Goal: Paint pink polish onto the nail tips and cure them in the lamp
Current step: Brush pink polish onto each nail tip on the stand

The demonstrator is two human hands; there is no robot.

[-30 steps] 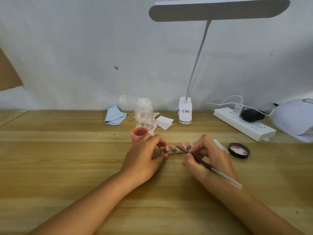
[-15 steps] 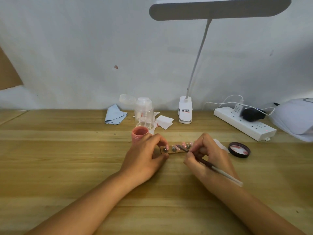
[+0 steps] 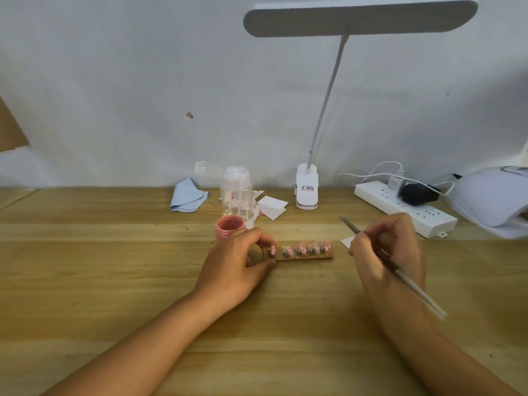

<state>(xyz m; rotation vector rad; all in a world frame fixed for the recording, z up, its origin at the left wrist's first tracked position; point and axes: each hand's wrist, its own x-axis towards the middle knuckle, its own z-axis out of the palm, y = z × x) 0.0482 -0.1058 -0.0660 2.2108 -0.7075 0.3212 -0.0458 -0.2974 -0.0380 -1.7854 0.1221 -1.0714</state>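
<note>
While tip-up, brush (image 3: 410, 286) in right hand (image 3: 391, 252)

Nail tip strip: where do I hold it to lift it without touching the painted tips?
Pinch the strip at its left end by the edges, coming from the left: thumb on the near edge, fingers on the far one, as the left hand does. It lies flat, and nail tips line its top, leaving only the edges free.

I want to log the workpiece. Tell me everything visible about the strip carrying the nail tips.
The strip is a narrow, flat, brown bar, wood or card, lying on the table, running left to right. Five pink nail tips sit along it on small dark mounts. The left hand pinches its left end.
</note>
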